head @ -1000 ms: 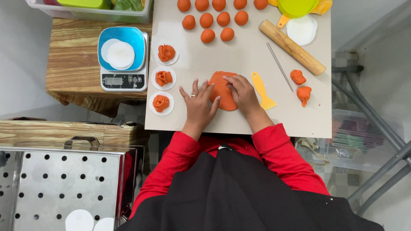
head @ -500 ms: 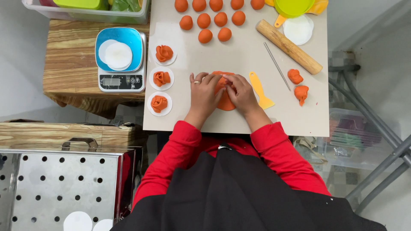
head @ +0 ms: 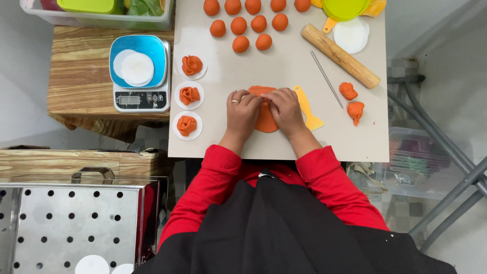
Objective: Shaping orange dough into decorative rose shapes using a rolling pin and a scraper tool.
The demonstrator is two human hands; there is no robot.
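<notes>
I log both hands on one flattened orange dough piece (head: 265,122), lying on the counter (head: 284,147) at its near edge, centred before the person. Left hand (head: 242,110) covers the piece's left part, right hand (head: 284,109) its right; fingertips of both meet over the upper middle, curled and pinching the dough (neither hand lifts it, as far as I can tell). The dough shows above and below the fingers, so its visible extent runs away from the body. Neither hand is nearer. A yellow scraper (head: 308,108) lies just beside the right hand; three folded dough flowers (head: 188,95) sit left, apart.
</notes>
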